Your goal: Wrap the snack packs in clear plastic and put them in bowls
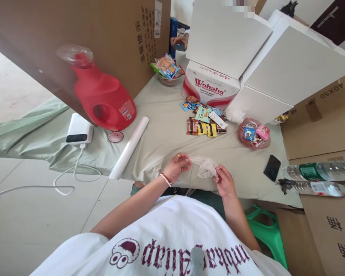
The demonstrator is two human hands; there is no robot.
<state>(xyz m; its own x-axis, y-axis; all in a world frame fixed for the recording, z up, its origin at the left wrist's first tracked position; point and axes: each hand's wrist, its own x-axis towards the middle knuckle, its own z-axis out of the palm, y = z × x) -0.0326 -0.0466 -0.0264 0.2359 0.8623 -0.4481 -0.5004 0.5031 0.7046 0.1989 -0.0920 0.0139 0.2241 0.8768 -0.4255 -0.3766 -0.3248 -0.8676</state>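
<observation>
A thin clear plastic bag (pixel 206 168) is stretched between my two hands above the near edge of the cloth-covered table. My left hand (pixel 176 167), with a beaded bracelet at the wrist, pinches its left end. Closed fingers of my right hand (pixel 224 180) grip its right end. Beyond the bag lies a pile of packaged snacks (pixel 202 114), with brown and yellow packets (pixel 207 129) in a row at its near side. A pink bowl (pixel 241 138) of small packets stands to the right of the pile.
Left: red detergent jug (pixel 103 96), white roll (pixel 129 147), white power bank (pixel 79 129) with cable. Back: snack bowl (pixel 168 81), Wahaha box (pixel 211 86), white boxes (pixel 227 34), another person's hand (pixel 179 41). Right: black phone (pixel 272 168), plastic bottles (pixel 324 170), green stool (pixel 268 234).
</observation>
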